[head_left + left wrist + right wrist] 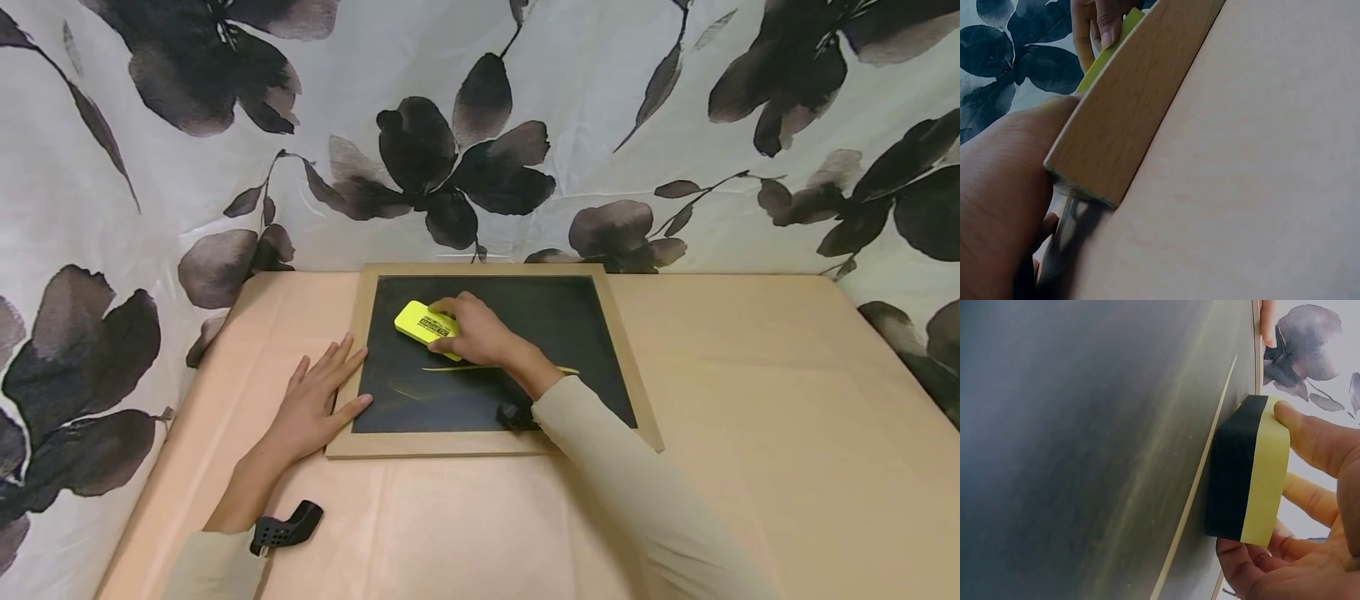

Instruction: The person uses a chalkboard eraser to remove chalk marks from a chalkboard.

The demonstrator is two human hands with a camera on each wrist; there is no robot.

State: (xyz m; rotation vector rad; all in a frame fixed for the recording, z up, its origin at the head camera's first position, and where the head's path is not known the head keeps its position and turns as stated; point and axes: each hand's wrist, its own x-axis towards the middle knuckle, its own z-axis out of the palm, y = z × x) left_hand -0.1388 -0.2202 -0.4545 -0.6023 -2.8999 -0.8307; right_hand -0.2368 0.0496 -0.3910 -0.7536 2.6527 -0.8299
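A wood-framed chalkboard [480,408] lies on the table, bearing a yellow chalk line [457,368] across its middle and fainter yellow smudges lower left. My right hand [476,329] grips a yellow board eraser [420,321] marked MAGNETIC, above the line's left part. In the right wrist view the dark felt side of the eraser [1232,475] faces the board, with thumb and fingers on its yellow edges. My left hand [315,404], fingers spread, rests at the left side of the frame. From the left wrist, the wooden frame edge [1129,106] shows beside that hand.
The board stands on a table [750,358] with a light wood-toned surface. Behind it and at the sides hangs a white cloth [600,83] with dark flowers. Black wrist devices sit on both arms, the left one [288,527] over the table's front part.
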